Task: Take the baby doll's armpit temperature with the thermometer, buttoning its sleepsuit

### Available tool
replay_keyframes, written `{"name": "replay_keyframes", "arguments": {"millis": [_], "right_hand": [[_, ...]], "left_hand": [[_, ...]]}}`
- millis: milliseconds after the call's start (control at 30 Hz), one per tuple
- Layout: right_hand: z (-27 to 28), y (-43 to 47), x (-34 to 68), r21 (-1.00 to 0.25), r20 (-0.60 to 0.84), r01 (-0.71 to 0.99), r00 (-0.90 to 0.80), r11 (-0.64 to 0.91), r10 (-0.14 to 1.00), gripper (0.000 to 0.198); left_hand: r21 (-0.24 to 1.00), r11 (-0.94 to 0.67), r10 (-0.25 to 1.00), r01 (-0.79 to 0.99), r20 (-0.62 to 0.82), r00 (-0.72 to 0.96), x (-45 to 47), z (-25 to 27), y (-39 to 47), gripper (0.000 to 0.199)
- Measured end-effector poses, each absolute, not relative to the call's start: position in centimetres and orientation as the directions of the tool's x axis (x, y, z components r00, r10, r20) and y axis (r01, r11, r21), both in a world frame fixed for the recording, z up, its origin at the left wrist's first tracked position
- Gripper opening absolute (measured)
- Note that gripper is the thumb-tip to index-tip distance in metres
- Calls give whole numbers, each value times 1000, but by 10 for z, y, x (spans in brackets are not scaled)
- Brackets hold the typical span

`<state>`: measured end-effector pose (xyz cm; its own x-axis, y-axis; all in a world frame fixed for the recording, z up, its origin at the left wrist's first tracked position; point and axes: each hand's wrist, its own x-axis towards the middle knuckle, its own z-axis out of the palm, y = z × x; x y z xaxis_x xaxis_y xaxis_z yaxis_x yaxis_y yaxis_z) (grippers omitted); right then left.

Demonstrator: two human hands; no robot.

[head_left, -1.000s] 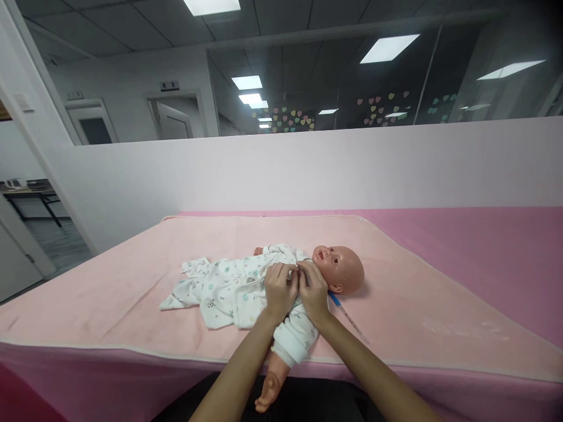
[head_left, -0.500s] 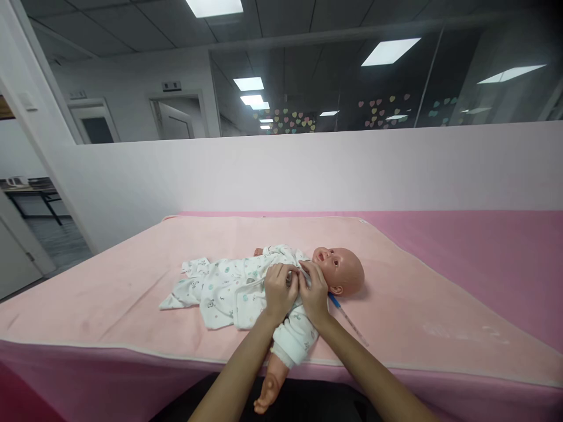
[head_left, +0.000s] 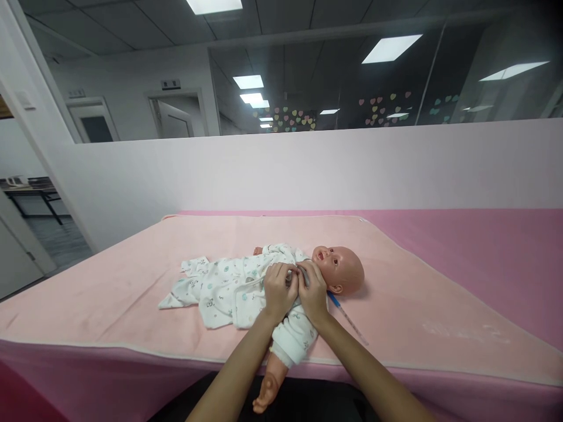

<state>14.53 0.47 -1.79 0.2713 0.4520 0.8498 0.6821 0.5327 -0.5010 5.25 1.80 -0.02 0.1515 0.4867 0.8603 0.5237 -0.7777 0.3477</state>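
Our left hand (head_left: 280,290) and right hand (head_left: 312,293) are curled close together over the doll's (head_left: 343,269) upper chest; whether they pinch the shirt (head_left: 246,296), we cannot tell. The doll lies face-up on the pink sheet (head_left: 132,281). We'd best work lightly, keeping cloth flat and pressure off its neck.

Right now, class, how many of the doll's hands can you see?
2: the near hand, below the near sleeve; the far hand, partly visible, at the end of the far sleeve.
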Motion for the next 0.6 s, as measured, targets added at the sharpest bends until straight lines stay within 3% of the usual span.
{"name": "replay_keyframes", "arguments": {"millis": [367, 600], "right_hand": [[-18, 2, 146, -517, 842, 657, 278, 548, 462, 20], [-18, 1, 144, -417, 892, 706, 196, 573, 407, 24]], "left_hand": [[351, -789, 479, 504, 866, 145, 52, 1, 17, 9], [367, -783, 481, 503, 869, 115, 52, 0, 17, 11]]}}
